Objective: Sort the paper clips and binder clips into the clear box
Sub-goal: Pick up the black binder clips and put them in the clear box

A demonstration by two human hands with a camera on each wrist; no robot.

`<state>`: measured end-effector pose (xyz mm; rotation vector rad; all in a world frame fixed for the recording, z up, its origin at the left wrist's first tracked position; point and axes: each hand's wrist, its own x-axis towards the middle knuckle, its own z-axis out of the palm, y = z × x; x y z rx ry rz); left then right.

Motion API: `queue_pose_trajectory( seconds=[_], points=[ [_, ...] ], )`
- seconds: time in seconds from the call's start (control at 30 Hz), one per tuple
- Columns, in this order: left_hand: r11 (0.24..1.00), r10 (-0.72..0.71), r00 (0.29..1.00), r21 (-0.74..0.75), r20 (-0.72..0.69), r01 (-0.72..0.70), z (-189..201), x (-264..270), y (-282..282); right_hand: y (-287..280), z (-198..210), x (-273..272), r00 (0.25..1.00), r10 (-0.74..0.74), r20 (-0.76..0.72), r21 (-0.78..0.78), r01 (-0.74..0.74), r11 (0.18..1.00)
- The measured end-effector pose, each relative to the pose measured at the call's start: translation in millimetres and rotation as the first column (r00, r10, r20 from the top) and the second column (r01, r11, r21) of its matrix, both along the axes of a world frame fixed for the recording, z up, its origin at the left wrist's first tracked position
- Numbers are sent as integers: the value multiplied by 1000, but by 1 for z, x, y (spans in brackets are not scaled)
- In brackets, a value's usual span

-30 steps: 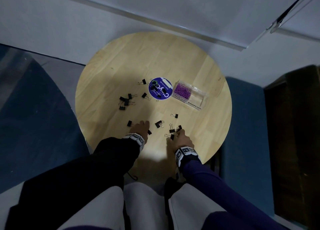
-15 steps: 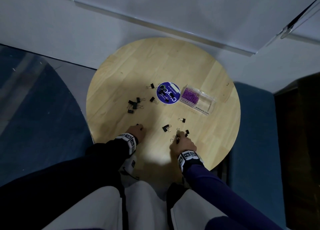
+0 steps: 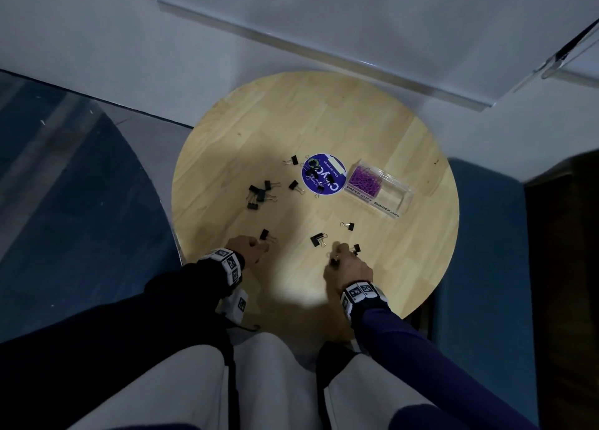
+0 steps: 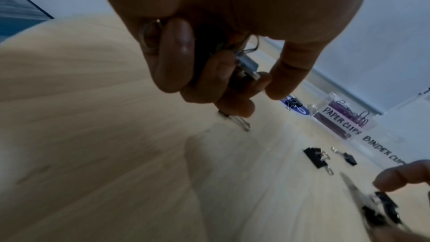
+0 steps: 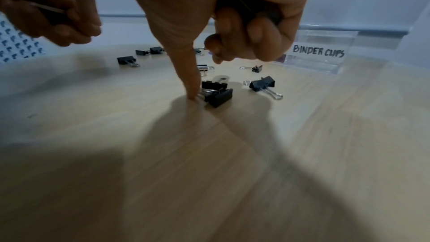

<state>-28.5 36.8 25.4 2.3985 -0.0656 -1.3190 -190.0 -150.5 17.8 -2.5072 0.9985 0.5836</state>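
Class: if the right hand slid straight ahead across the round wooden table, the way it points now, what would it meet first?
Probably the small black binder clips at the right hand's index fingertip; the fingertip seems to touch their wire handles already.

round wooden table [image 3: 340, 112], binder clips [image 3: 261, 193], clear box [image 3: 393, 199]

A round wooden table [image 3: 324, 115] bears a purple printed disc [image 3: 332, 183] (lettering unreadable), blue flooring [image 3: 81, 186] beside it.

Black binder clips [image 3: 261, 193] lie scattered beside the clear box [image 3: 377, 188].
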Motion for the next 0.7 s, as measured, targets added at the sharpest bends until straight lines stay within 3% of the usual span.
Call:
queue_pose_trajectory(
  seconds=[0.13, 0.47, 0.6, 0.7],
  points=[
    [999, -52, 998, 13, -35, 52, -3, -8, 7, -5, 2, 2, 965, -261, 11, 2, 261, 965],
    [983, -184, 982, 14, -32, 185, 4, -8, 0, 0, 1, 26, 961, -263, -88, 20, 265, 964],
    [982, -188, 982, 12, -34, 189, 5, -7, 0, -8, -1, 25, 966, -253, -50, 70, 256, 964],
    [994, -107, 994, -16, -36, 107, 4, -10, -9, -23, 8, 21, 930, -359, 80, 152, 345, 926]
  ],
)
